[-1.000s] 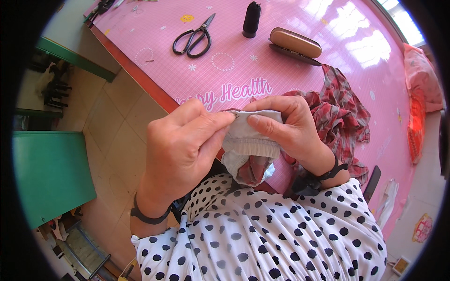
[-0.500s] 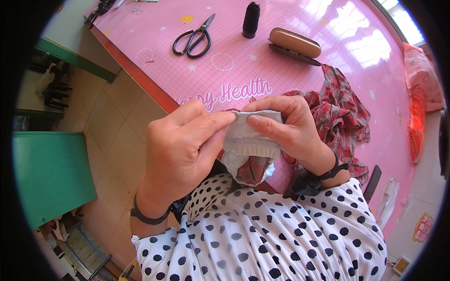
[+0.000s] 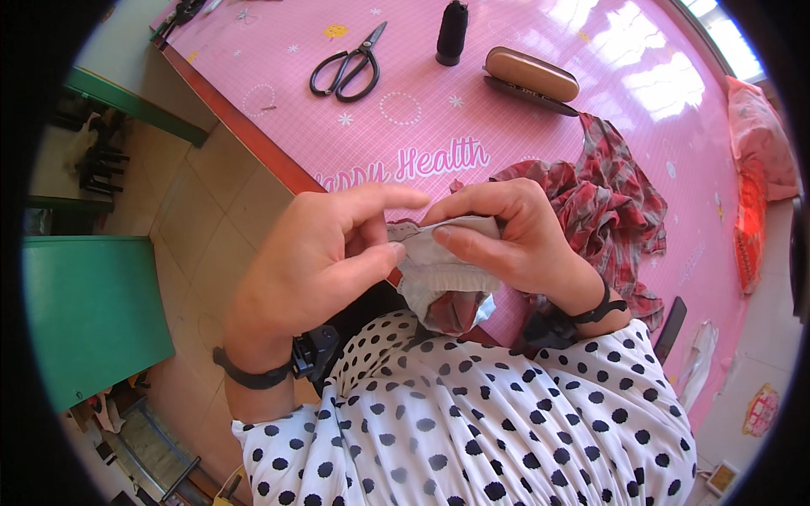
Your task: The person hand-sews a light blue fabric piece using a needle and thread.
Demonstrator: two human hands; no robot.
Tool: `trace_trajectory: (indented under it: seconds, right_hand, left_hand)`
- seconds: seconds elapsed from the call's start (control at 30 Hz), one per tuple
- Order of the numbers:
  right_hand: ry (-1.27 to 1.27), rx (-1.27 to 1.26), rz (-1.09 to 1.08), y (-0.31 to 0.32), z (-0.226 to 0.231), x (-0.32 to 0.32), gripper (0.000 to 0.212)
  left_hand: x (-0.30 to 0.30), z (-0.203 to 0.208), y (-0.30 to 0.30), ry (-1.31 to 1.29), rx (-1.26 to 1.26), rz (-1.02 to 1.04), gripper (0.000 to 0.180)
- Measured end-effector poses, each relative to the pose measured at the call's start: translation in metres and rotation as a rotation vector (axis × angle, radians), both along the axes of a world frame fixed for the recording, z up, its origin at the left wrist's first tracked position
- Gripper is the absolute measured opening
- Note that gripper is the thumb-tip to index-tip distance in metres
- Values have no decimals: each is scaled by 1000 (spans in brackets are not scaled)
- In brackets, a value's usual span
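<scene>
A: Grip?
B: Right hand (image 3: 527,232) is pinching the grey cloth (image 3: 420,253), apparently tensioning its edge. Left hand's (image 3: 291,253) index and thumb standing apart; hold unclear.
A: Around?
B: Cloth's hanging left of the plaid fabric (image 3: 612,198); scissors (image 3: 364,51) lying beyond-left of that fabric, likely leaving elbow-room.

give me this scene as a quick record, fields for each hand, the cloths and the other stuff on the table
left hand: partly open, thumb by the left end of the pale cloth; contact unclear
right hand: pinching the pale cloth's upper edge
pale cloth: gathered band across it, red plaid showing below
plaid cloth: crumpled, right of the right hand
table: pink, patterned
beyond the hands: black-handled scissors, black spool, tan-topped case
</scene>
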State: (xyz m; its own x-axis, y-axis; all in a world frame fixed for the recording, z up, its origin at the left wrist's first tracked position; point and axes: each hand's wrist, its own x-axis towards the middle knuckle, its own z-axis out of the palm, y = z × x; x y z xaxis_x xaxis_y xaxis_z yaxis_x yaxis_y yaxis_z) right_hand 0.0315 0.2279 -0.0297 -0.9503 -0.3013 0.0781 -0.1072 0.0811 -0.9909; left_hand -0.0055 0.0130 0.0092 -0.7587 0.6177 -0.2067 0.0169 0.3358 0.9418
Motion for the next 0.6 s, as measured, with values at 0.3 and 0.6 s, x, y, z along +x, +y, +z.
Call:
trace_trajectory:
  seconds: [0.3,0.6]
  right_hand:
    - [309,221,-225,-7,-5,0,13]
    - [429,268,-217,-5,-9,1,17]
  left_hand:
    - [11,-5,16,174,-71,156,16]
    - [14,-11,22,250,-44,168,16]
